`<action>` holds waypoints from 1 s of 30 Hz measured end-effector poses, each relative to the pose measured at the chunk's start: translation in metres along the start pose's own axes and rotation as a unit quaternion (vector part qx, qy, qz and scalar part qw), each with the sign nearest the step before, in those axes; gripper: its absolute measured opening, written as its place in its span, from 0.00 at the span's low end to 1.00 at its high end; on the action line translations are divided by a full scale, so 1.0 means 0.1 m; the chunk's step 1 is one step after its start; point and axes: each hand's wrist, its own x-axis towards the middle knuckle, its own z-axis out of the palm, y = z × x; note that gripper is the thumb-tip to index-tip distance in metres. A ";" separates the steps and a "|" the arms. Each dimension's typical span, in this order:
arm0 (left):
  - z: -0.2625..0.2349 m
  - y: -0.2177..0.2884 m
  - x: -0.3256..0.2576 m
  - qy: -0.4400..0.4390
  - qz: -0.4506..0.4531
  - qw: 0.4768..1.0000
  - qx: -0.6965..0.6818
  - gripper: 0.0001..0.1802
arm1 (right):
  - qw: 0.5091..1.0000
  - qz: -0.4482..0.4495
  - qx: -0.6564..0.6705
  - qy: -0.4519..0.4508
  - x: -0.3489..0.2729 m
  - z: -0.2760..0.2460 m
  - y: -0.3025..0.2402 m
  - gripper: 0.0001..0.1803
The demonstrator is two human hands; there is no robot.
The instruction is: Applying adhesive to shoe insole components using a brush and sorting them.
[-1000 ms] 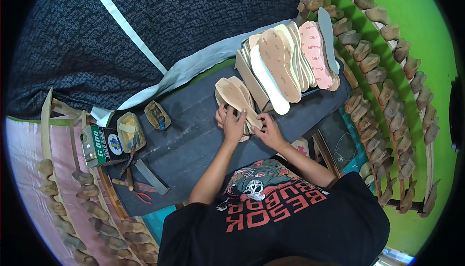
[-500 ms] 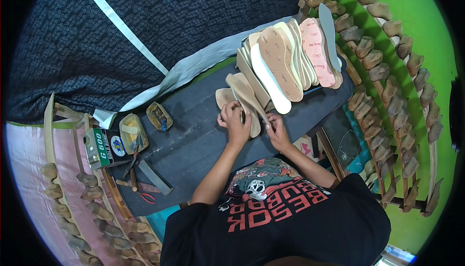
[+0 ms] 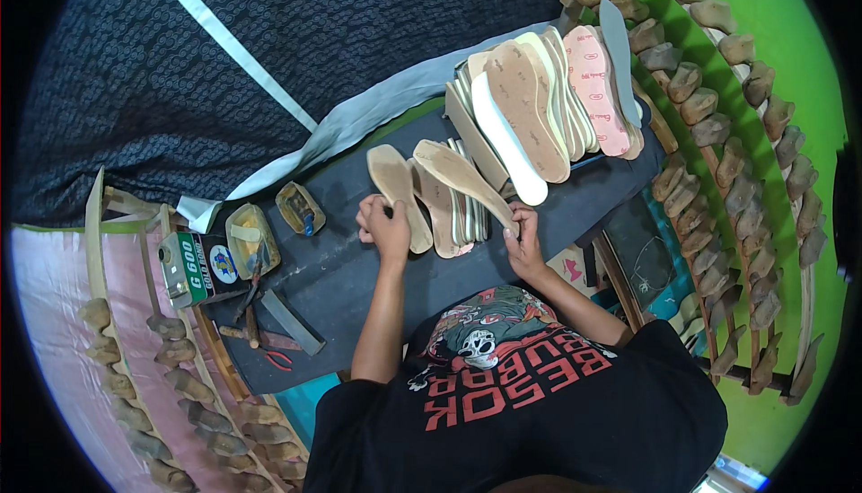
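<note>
On the work table (image 3: 359, 286), the left hand (image 3: 384, 224) holds one insole (image 3: 400, 195) left of the small stack (image 3: 458, 206); the right hand (image 3: 523, 240) lifts another insole (image 3: 462, 179) over it. A larger insole pile (image 3: 548, 98) lies far right; glue tins (image 3: 253, 237) and tools (image 3: 260, 331) lie left.

left hand (image 3: 384, 224) forward, fingers curled in a closed grip, right hand (image 3: 523, 234) level beside it, fingers pinched closed, both forearms bare, rising from lower edge, elbows bent, hands apart, wrists roughly straight, palms down
</note>
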 end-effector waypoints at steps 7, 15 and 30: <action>0.55 0.17 -0.24 -0.144 0.057 0.983 0.095 0.15 | 0.997 0.002 0.080 0.009 0.05 0.06 -0.22 0.13; 0.77 -0.01 -0.17 -0.084 -0.009 0.992 -0.098 0.38 | 0.995 0.085 -0.043 0.009 0.00 0.03 -0.24 0.13; 0.82 0.10 -0.10 -0.233 -0.198 0.877 -0.372 0.46 | 0.987 0.130 -0.090 -0.040 0.11 0.12 -0.06 0.23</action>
